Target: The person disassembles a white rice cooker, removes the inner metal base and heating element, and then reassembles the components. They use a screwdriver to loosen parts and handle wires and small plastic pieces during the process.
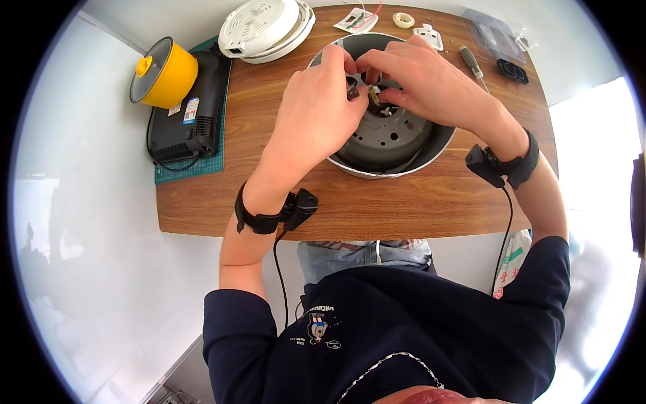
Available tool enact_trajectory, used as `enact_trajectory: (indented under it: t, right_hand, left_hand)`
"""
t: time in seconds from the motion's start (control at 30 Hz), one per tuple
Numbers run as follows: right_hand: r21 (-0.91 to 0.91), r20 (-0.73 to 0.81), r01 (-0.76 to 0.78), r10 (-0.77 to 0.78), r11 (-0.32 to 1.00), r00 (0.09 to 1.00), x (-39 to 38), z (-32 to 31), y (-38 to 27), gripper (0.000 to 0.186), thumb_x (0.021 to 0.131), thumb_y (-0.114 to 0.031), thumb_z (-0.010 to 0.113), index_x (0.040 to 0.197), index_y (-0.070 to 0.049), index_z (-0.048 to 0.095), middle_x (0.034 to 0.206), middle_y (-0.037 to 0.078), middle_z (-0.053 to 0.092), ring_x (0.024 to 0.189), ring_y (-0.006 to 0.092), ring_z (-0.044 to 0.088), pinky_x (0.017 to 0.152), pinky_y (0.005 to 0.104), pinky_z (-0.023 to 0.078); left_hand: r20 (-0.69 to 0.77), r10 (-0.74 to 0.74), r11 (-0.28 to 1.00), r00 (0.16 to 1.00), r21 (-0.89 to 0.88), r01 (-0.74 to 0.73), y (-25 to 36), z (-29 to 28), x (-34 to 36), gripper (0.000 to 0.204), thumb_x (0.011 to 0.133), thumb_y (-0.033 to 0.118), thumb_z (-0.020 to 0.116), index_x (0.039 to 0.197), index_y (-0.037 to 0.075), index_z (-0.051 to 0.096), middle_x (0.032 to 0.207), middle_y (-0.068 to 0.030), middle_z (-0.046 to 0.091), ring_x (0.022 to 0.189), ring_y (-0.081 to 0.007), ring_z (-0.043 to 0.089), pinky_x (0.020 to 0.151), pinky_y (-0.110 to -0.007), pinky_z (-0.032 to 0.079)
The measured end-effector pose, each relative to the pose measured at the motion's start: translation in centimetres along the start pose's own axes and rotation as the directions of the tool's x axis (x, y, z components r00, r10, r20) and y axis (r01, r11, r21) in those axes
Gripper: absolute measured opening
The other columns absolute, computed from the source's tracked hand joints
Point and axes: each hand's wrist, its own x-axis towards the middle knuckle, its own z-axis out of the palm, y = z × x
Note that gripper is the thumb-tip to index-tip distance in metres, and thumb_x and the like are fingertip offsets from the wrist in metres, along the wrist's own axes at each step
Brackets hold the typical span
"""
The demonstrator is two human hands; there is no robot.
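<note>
A round grey metal housing (393, 149) with a pale rim stands before me, open side up, its raised floor pierced by several holes. Both hands reach into it from either side, fingertips close together. My left hand (317, 111) is closed, thumb and fingers curled around a small dark brown part (352, 93). My right hand (434, 84) is closed too, its fingers bent in a pinch near a small yellowish metal piece (373, 95) at the middle. What the right fingertips grip is hidden.
On the wooden table (282, 195) lie a white round cover (259, 30), a white part with wires (356, 20), a tape roll (403, 20), a screwdriver (471, 60), a clear plastic box (498, 37) and a black piece (513, 71). Left, a yellow pot (173, 74) rests on a black appliance (178, 135).
</note>
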Motion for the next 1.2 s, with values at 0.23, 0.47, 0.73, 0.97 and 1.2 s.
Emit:
enact_trajectory:
  t: [0.23,0.47,0.73,0.97,1.2]
  right_hand:
    - [-0.033,-0.039,0.194,-0.195,0.980,0.980,0.7,1.5,1.5,0.032,0.080,-0.006,0.081,0.109,-0.008,0.070,0.102,0.006,0.067,0.107,0.0290,0.065,0.094,0.0450,0.051]
    - [0.019,-0.035,0.130,-0.129,0.991,0.991,0.5,1.7,1.2,0.026,0.078,-0.004,0.080,0.102,-0.008,0.072,0.102,0.005,0.065,0.101,0.0317,0.066,0.088,0.0452,0.055]
    - [-0.045,-0.102,0.160,-0.164,0.986,0.981,0.3,2.2,1.1,0.026,0.079,-0.003,0.078,0.104,-0.009,0.073,0.103,0.005,0.065,0.101,0.0301,0.065,0.090,0.0435,0.053]
    - [-0.082,-0.085,0.181,-0.188,0.980,0.978,0.1,1.9,1.1,0.023,0.083,-0.001,0.074,0.104,-0.011,0.072,0.104,0.002,0.065,0.096,0.0281,0.063,0.088,0.0414,0.052]
    - [-0.176,-0.102,0.192,-0.212,0.965,0.972,-0.2,1.8,0.6,0.026,0.083,-0.001,0.071,0.106,-0.013,0.070,0.100,0.001,0.064,0.092,0.0255,0.064,0.086,0.0395,0.053]
  left_hand:
    - [0.036,0.002,0.996,0.999,-0.090,0.001,0.0,-0.2,-0.4,0.039,0.089,0.018,0.081,0.111,0.000,0.054,0.094,-0.0194,0.073,0.087,-0.0390,0.072,0.076,-0.048,0.056]
    - [0.172,0.079,0.989,0.982,-0.134,-0.056,-0.7,-1.8,-1.1,0.058,0.081,0.021,0.090,0.124,0.005,0.056,0.114,-0.0156,0.071,0.109,-0.0324,0.068,0.089,-0.043,0.055]
    - [0.050,0.202,0.977,0.978,-0.077,-0.198,-2.0,-3.4,-2.5,0.066,0.079,0.020,0.090,0.136,0.006,0.059,0.128,-0.0124,0.068,0.120,-0.0289,0.065,0.101,-0.040,0.051]
    - [-0.170,0.054,0.939,0.984,-0.327,-0.108,-5.6,-3.2,-5.0,0.048,0.097,0.026,0.078,0.134,0.002,0.060,0.127,-0.0102,0.065,0.118,-0.0274,0.063,0.097,-0.039,0.051]
    - [-0.002,-0.209,0.784,0.978,-0.599,0.166,-7.2,0.6,-8.6,0.023,0.110,0.019,0.061,0.123,0.000,0.058,0.113,-0.0090,0.064,0.098,-0.0175,0.062,0.088,-0.032,0.052]
